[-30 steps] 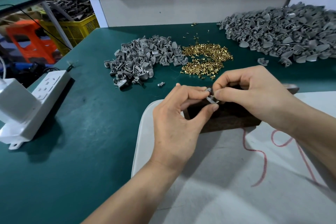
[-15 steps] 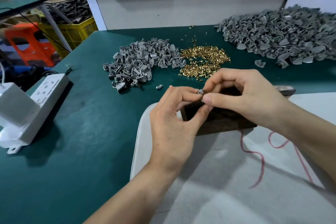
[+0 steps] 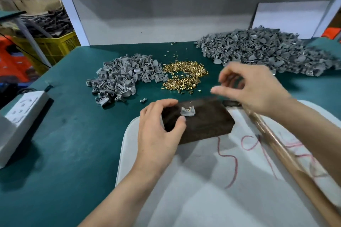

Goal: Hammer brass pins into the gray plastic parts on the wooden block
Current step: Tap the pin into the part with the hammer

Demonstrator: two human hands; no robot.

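On top of the block (image 3: pixel 197 121), near its left end, sits one gray part (image 3: pixel 187 112). A small brass pin (image 3: pixel 189 109) stands in it and pokes up. It does not look knocked in yet.

The left hand (image 3: pixel 158 132) holds the block's left end. Its thumb is on the near side, just beside the part, and its fingers curl over the far edge. The right hand (image 3: pixel 256 88) is up in the air over the block's right end. It is blurry. Its fingers look loose and apart, and I can see nothing in them.

Under that hand lies the hammer (image 3: pixel 287 155). Its long handle rests on the white board (image 3: pixel 203 199), and its dark head is by the block's far corner. Behind the block is the pin heap (image 3: pixel 184 77). A small heap (image 3: pixel 125 81) of gray parts is to its left, and a big heap (image 3: pixel 267 49) is off to the right. A power strip (image 3: pixel 20 114) sits at the left edge of the green worktop (image 3: pixel 64 153).

I think the pin is set, so the hitting comes next. The right hand needs to take the hammer by its handle and tap straight down on the pin. The left hand should hold the block firm, with its thumb out of the way.
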